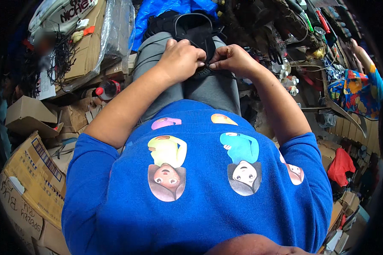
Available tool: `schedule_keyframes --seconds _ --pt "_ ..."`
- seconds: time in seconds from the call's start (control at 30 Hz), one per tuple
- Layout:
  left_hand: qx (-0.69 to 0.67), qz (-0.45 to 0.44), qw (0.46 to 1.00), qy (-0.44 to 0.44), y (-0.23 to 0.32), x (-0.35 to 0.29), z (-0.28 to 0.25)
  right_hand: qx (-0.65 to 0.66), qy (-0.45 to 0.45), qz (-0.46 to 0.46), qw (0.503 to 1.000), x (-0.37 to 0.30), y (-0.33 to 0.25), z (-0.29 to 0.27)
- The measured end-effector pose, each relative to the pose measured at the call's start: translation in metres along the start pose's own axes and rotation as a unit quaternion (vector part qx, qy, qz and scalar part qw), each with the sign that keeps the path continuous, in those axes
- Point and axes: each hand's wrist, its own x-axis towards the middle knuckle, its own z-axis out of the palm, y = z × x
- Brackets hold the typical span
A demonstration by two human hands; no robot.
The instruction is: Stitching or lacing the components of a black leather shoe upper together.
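Note:
A black shoe-like item (pixel 200 38) with a rounded, grey-edged opening rests on my lap, between the thighs of my grey trousers (pixel 212 91). My left hand (pixel 183 59) is closed, its thumb and fingertips pinching at the near part of the item. Close beside it, my right hand (pixel 232 59) pinches there too, thumb against forefinger. What exactly sits between the fingertips is too small and dark to make out. Thin black cord (pixel 151 53) trails across my left thigh.
Cardboard sheets and clear plastic (pixel 110 38) are stacked at left beside tangled black cords (pixel 64 63). A dark drink bottle with a red cap (pixel 108 90) lies near them. Cardboard boxes (pixel 34 170) fill the lower left. Small bottles (pixel 290 80) stand at right, near another person's colourful sleeve (pixel 361 91).

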Motion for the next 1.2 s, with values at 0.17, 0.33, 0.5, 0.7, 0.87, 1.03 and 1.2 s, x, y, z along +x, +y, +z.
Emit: schedule_keyframes --seconds 0.17,0.33,0.5,0.7,0.87,1.03,1.2 --pt "0.044 0.007 0.998 0.034 -0.005 -0.018 -0.012 0.142 0.036 0.043 0.988 -0.011 0.019 -0.010" --pt "-0.028 -0.066 0.997 -0.013 -0.001 -0.012 0.000 0.192 0.053 -0.070 0.977 -0.024 0.041 0.005" --pt "-0.032 -0.044 0.998 -0.036 0.000 -0.001 0.002 0.167 0.045 -0.009 0.985 -0.044 0.044 -0.006" --pt "0.037 0.057 0.997 -0.048 -0.001 0.002 0.000 -0.218 0.219 -0.106 0.945 -0.022 0.029 -0.028" --pt "0.040 0.055 0.997 -0.044 -0.001 -0.002 0.000 -0.344 0.215 -0.170 0.898 -0.024 0.004 -0.026" --pt "0.067 0.094 0.993 -0.015 -0.006 -0.005 -0.001 -0.545 0.064 -0.231 0.804 -0.019 -0.024 0.003" --pt "0.080 0.162 0.983 0.024 -0.024 -0.024 -0.003 -0.469 0.083 -0.291 0.830 -0.015 0.003 0.002"
